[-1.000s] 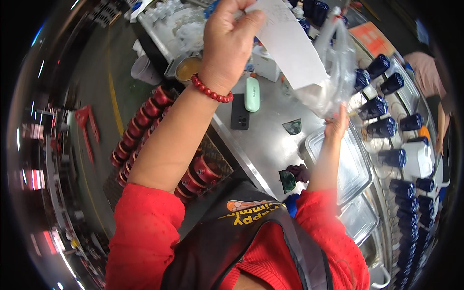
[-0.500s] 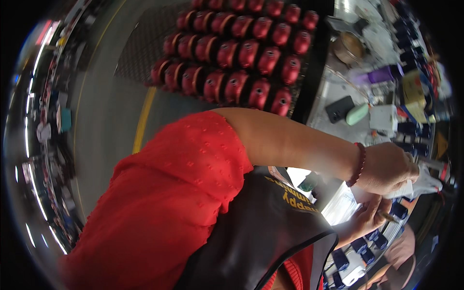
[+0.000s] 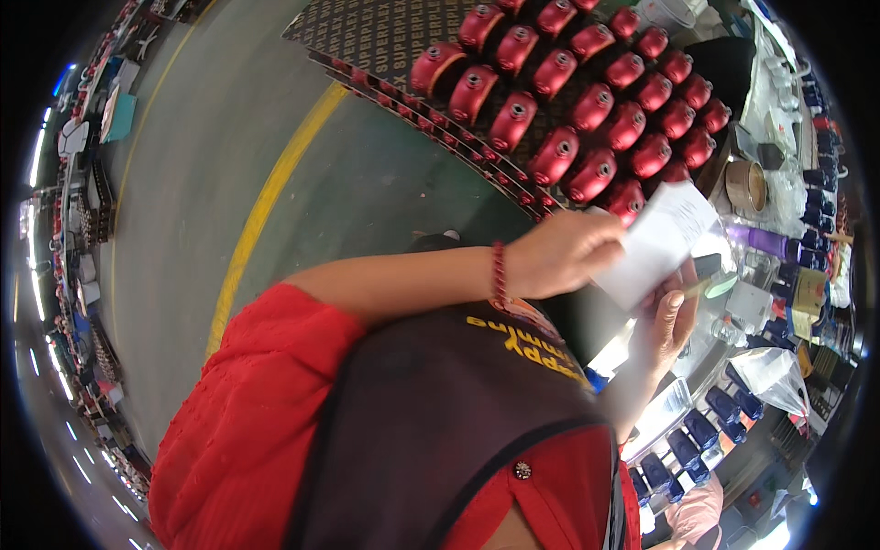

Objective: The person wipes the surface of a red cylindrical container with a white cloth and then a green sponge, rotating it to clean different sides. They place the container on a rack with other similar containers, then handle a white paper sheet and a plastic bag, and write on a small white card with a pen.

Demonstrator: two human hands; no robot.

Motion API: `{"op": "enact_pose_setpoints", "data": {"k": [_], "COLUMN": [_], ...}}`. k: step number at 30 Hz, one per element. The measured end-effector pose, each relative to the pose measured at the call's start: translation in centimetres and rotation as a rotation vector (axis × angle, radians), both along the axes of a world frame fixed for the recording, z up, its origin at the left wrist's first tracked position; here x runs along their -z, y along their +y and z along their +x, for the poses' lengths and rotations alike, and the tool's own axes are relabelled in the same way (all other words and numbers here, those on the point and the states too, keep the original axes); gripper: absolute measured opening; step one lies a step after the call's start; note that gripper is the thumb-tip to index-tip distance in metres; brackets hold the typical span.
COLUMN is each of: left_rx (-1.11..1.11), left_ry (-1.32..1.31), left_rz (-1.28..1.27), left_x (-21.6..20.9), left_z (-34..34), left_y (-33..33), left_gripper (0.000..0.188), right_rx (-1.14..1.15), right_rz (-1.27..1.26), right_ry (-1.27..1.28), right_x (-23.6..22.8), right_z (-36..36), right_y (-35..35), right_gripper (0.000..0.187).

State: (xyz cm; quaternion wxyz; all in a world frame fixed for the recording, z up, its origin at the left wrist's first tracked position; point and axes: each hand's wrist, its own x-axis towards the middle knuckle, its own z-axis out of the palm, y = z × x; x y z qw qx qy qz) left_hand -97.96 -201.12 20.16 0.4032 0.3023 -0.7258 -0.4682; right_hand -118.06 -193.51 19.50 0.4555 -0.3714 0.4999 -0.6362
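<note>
A white sheet of paper (image 3: 662, 240) with handwriting on it is raised in front of me. My left hand (image 3: 561, 255), wearing a dark red beaded bracelet, pinches its left edge. Under the sheet's lower right corner is my right hand (image 3: 667, 335), closed with the thumb up, some fingers hidden behind the paper. A slim pen-like stick (image 3: 698, 288) juts from that hand; its exact kind is unclear. Just beyond the paper, rounded glossy red metal housings (image 3: 555, 154) stand in rows.
The red housings rest on stacked dark printed sheets (image 3: 357, 37). Along the bench at right are a tape roll (image 3: 746, 187), a purple bottle (image 3: 763, 241), a plastic bag (image 3: 775, 374) and dark blue parts (image 3: 700, 427). Another person's pink sleeve (image 3: 700, 510) shows at lower right.
Both hands have come leftward from over the bench, and the paper now faces up in plain sight. My view has swung, so the red housings appear lower and farther right.
</note>
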Motion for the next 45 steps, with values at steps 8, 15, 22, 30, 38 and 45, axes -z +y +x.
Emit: {"op": "enact_pose_setpoints", "data": {"k": [8, 15, 22, 30, 38, 45], "left_rx": [-0.653, -1.084, -1.047, -0.718, -0.667, -0.767], "left_ry": [0.284, 0.353, 0.413, 0.259, -0.353, -0.145], "left_rz": [0.706, 0.750, 0.782, 0.783, 0.503, 0.606], "left_x": [2.6, 5.2, 11.4, 19.3, 23.3, 28.9], "left_z": [19.5, 31.1, 40.2, 46.0, 52.1, 53.8], "left_y": [-2.2, -2.1, -10.0, -25.4, -34.1, -39.1], "left_gripper": [0.017, 0.011, 0.026, 0.027, 0.033, 0.031], "right_rx": [-0.104, -0.442, -0.353, -0.348, -0.448, -0.365], "right_rz": [-0.046, -0.252, -0.264, 0.156, 0.192, 0.260], "right_ry": [0.314, 0.206, 0.257, 0.222, 0.233, 0.061], "right_x": [-3.0, 0.8, 1.7, 6.2, 8.2, 17.5], "right_z": [2.9, 9.4, 17.6, 37.3, 51.2, 56.7], "right_y": [-3.5, -11.6, -17.8, -27.1, -38.9, -46.1], "right_gripper": [0.053, 0.074, 0.064, 0.060, 0.051, 0.020]}}
